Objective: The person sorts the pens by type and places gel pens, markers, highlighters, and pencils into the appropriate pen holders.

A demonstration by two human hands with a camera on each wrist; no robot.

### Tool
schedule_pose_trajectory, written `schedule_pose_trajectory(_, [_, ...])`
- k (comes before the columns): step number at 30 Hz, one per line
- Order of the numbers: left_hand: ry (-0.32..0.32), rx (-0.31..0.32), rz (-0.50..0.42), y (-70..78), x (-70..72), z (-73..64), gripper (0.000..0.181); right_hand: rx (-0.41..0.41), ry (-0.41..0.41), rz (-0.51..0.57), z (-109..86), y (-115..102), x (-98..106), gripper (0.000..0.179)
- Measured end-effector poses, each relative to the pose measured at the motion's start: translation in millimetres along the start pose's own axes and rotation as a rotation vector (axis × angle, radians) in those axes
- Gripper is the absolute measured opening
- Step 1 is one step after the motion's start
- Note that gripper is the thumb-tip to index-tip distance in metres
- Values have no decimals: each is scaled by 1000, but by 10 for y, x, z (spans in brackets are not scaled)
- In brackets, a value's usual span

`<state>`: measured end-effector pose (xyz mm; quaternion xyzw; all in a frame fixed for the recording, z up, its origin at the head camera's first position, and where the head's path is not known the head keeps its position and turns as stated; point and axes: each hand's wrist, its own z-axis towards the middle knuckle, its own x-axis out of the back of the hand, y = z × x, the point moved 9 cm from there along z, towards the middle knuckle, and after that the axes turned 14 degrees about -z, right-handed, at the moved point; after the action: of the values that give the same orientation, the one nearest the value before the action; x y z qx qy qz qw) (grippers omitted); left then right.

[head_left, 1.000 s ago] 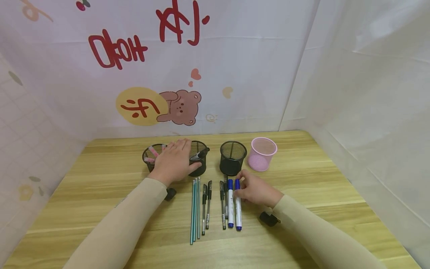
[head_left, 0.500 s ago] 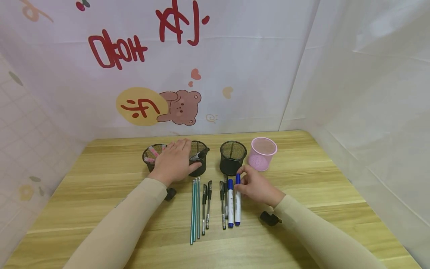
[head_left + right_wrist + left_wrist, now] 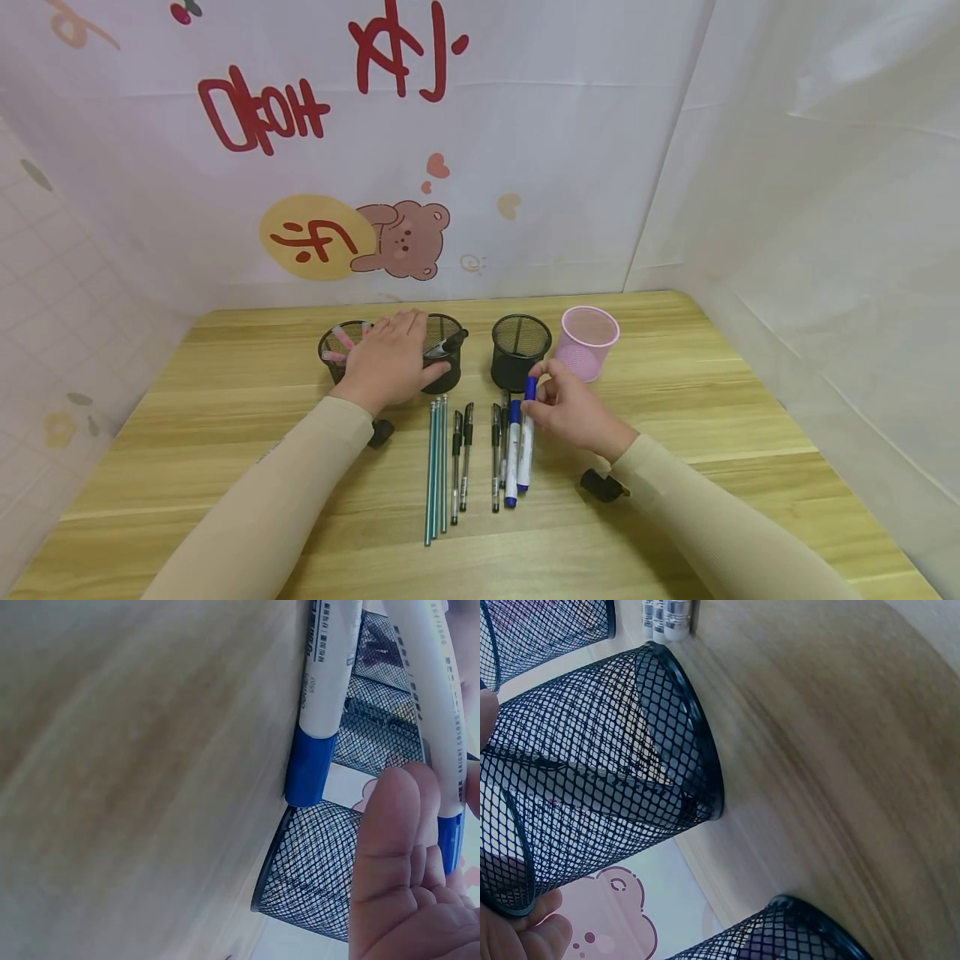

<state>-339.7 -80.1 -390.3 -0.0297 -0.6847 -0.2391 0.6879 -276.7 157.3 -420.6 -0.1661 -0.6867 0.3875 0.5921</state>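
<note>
My left hand (image 3: 390,358) lies over a black mesh pen cup (image 3: 442,377), thumb in front. The left wrist view shows its thumb and fingers on either side of the rim of this cup (image 3: 592,765). A dark marker (image 3: 448,343) leans inside it. My right hand (image 3: 573,408) pinches a white marker with a blue cap (image 3: 531,388) near its capped end. In the right wrist view this marker (image 3: 433,697) is raised off the table, tilted. A second blue-capped marker (image 3: 513,454) lies on the table just left of it.
Several black pens (image 3: 456,467) and teal pencils (image 3: 435,475) lie in front. Behind stand another black mesh cup (image 3: 517,371), a pink mesh cup (image 3: 581,362) and, far left, a black cup with pink sticks (image 3: 326,346). A white curtain rises behind the table (image 3: 675,375).
My right hand has lifted the marker off the table and moved slightly away from me; its lower end has swung left. The second marker has tilted a little. My left hand has stayed put.
</note>
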Motion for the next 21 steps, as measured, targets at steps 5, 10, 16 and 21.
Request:
schedule_pose_trajectory(5, [-1,4,-3,0,2,-4,98,23,31,45,7,-36,27,38])
schedule_pose_trajectory(10, [6,2,-9,4,4,-6,97,40,45,71,14,-72,49,38])
schedule_pose_trajectory(16, [11,-2,-14,9,9,0,97,52,46,124,18,-113,61,40])
schedule_pose_trajectory(21, [1,2,-14,0,1,6,98,38,62,152,26,-130,68,40])
